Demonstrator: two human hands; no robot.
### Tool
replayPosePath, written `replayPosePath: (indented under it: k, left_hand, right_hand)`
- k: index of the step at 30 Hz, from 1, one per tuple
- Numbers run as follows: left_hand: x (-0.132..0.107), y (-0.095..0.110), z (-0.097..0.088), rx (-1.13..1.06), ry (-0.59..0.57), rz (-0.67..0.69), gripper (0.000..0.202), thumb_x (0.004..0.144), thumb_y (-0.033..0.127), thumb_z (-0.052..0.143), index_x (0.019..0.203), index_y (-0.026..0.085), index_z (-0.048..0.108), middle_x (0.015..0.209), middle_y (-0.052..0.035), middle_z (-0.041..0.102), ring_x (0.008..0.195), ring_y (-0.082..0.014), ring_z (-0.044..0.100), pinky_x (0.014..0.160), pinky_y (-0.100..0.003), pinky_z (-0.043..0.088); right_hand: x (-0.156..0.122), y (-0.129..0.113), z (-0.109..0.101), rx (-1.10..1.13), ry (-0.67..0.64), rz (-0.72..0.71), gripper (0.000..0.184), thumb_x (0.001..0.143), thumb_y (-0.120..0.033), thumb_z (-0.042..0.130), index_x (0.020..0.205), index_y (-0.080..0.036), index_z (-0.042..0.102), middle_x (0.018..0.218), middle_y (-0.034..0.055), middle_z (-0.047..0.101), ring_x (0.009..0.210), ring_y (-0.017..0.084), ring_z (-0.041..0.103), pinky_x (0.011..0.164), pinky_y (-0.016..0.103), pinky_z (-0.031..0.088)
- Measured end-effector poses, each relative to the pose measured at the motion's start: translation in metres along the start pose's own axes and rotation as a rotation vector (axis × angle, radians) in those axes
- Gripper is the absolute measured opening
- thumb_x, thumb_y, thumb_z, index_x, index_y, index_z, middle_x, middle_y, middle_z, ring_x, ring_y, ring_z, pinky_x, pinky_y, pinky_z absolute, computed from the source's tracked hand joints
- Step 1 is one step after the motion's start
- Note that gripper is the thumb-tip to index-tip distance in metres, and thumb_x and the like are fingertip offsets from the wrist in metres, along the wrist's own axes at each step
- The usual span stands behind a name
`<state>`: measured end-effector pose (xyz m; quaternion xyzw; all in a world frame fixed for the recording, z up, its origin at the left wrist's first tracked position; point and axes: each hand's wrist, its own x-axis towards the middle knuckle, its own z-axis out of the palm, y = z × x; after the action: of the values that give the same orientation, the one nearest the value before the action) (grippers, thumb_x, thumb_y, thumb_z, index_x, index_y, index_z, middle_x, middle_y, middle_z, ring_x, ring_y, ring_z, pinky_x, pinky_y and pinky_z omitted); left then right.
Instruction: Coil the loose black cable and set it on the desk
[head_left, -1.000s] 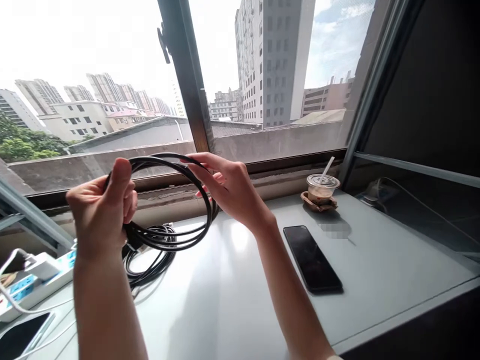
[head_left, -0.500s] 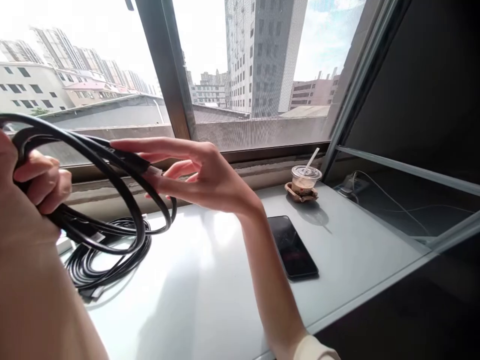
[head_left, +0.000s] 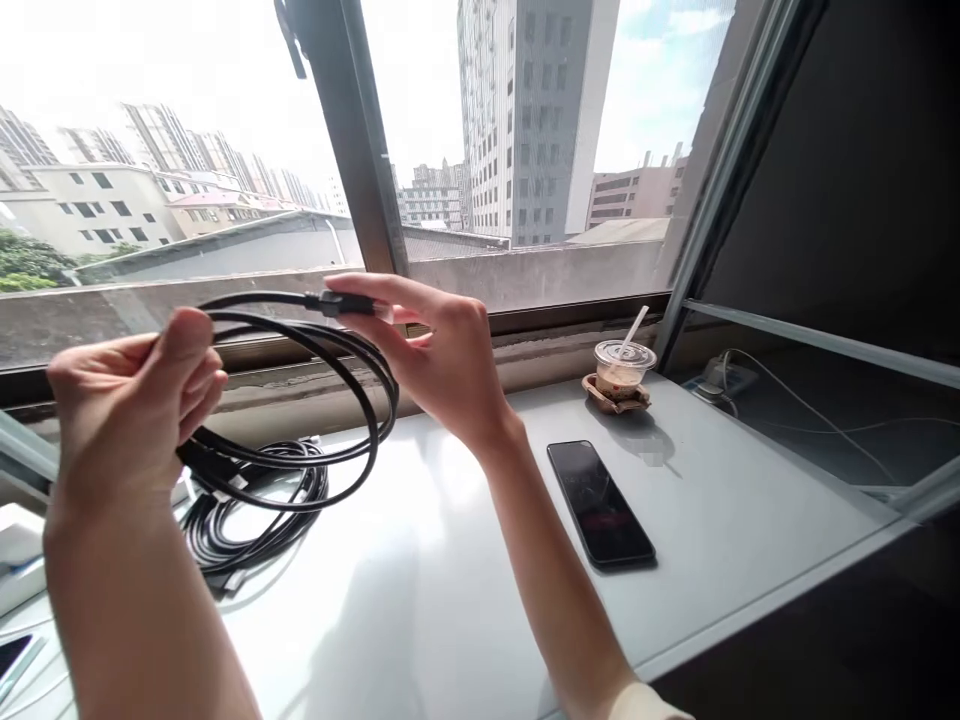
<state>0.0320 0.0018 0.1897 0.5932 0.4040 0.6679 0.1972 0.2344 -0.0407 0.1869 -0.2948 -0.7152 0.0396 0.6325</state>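
A black cable (head_left: 367, 408) hangs in loose loops between my hands, above the white table. My left hand (head_left: 139, 395) is closed around the loops at their left side. One of the cable's plugs (head_left: 349, 304), black with a pale tip, is pinched between the thumb and fingers of my right hand (head_left: 450, 350). Another plug end (head_left: 214, 465) dangles just below my left fist. Under the held loops, a second coiled black cable (head_left: 262, 545) lies on the table, partly hidden by them.
A black smartphone (head_left: 601, 503) lies on the white table (head_left: 465, 600). Behind it stands a lidded drink cup (head_left: 624, 368) with a straw, in a cardboard holder (head_left: 611, 398). A window (head_left: 525, 270) runs along the back. A power strip (head_left: 724, 378) with wires sits at the right.
My left hand has moved right, further into view. My right hand now pinches the plug higher and clear of the loops, with a length of cable drawn out straight to it.
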Motion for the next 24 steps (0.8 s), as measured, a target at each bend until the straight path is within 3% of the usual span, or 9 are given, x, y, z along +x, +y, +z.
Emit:
replayPosePath:
  k: [3, 5, 8, 12, 15, 17, 21, 24]
  left_hand:
    - [-0.002, 0.004, -0.007, -0.030, -0.044, -0.099, 0.056, 0.033, 0.052, 0.085, 0.042, 0.013, 0.046, 0.039, 0.0057, 0.036, 0.035, -0.0011, 0.031, 0.030, -0.014, 0.019]
    - [-0.005, 0.009, -0.008, -0.068, -0.100, -0.126, 0.057, 0.027, 0.053, 0.085, 0.039, 0.014, 0.045, 0.037, 0.0065, 0.033, 0.034, -0.0003, 0.028, 0.030, -0.014, 0.020]
    - [-0.010, 0.015, -0.004, -0.125, -0.145, -0.146, 0.061, 0.031, 0.056, 0.082, 0.036, 0.016, 0.037, 0.035, 0.0083, 0.025, 0.033, -0.0001, 0.024, 0.030, -0.015, 0.024]
    - [-0.012, 0.017, 0.003, -0.100, -0.087, -0.024, 0.060, 0.054, 0.052, 0.077, 0.039, 0.016, 0.032, 0.038, 0.0075, 0.025, 0.033, -0.0005, 0.021, 0.029, -0.018, 0.010]
    - [-0.011, 0.015, 0.006, -0.121, -0.054, -0.059, 0.058, 0.060, 0.051, 0.074, 0.041, 0.018, 0.030, 0.038, 0.0083, 0.023, 0.033, -0.0011, 0.017, 0.031, -0.021, 0.006]
    - [-0.009, 0.014, 0.006, -0.116, 0.026, -0.081, 0.054, 0.061, 0.052, 0.073, 0.043, 0.018, 0.035, 0.037, 0.0087, 0.024, 0.033, -0.0019, 0.017, 0.032, -0.022, 0.006]
    - [-0.009, 0.011, 0.007, -0.031, 0.191, -0.005, 0.047, 0.060, 0.051, 0.073, 0.045, 0.017, 0.044, 0.037, 0.0075, 0.030, 0.034, -0.0036, 0.023, 0.034, -0.023, 0.011]
    - [-0.010, 0.011, 0.008, 0.016, 0.231, 0.067, 0.048, 0.063, 0.052, 0.071, 0.044, 0.016, 0.045, 0.038, 0.0071, 0.031, 0.035, -0.0038, 0.025, 0.035, -0.024, 0.014]
  right_hand:
    - [0.000, 0.001, 0.000, 0.049, 0.035, 0.012, 0.022, 0.087, -0.022, 0.054, 0.106, -0.018, 0.065, 0.107, -0.0015, 0.066, 0.088, 0.009, 0.062, 0.073, 0.021, 0.053]
    - [0.001, 0.005, 0.002, 0.060, 0.067, 0.045, 0.019, 0.084, -0.020, 0.059, 0.100, -0.020, 0.067, 0.102, -0.0009, 0.067, 0.086, 0.010, 0.063, 0.073, 0.022, 0.054]
    - [0.000, 0.016, 0.007, 0.110, 0.079, 0.123, 0.017, 0.077, -0.020, 0.065, 0.093, -0.019, 0.070, 0.094, 0.0021, 0.069, 0.086, 0.013, 0.064, 0.073, 0.026, 0.056]
    - [-0.004, 0.028, 0.012, 0.277, -0.083, 0.254, 0.015, 0.072, -0.015, 0.065, 0.085, -0.016, 0.073, 0.086, 0.0044, 0.072, 0.081, 0.017, 0.067, 0.078, 0.031, 0.056]
    - [-0.006, 0.028, 0.013, 0.384, -0.186, 0.327, 0.014, 0.072, -0.016, 0.066, 0.084, -0.015, 0.073, 0.084, 0.0056, 0.072, 0.083, 0.018, 0.068, 0.079, 0.030, 0.055]
    - [-0.006, 0.024, 0.015, 0.474, -0.232, 0.376, 0.020, 0.077, -0.026, 0.063, 0.091, -0.014, 0.071, 0.083, 0.0061, 0.071, 0.078, 0.017, 0.068, 0.074, 0.029, 0.055]
    - [-0.005, 0.015, 0.018, 0.605, -0.194, 0.442, 0.047, 0.086, -0.052, 0.046, 0.107, -0.014, 0.064, 0.076, 0.0059, 0.070, 0.066, 0.015, 0.067, 0.065, 0.027, 0.054]
    - [-0.005, 0.011, 0.019, 0.548, -0.187, 0.368, 0.043, 0.074, -0.051, 0.065, 0.094, -0.014, 0.067, 0.079, 0.0058, 0.069, 0.071, 0.015, 0.067, 0.067, 0.025, 0.053]
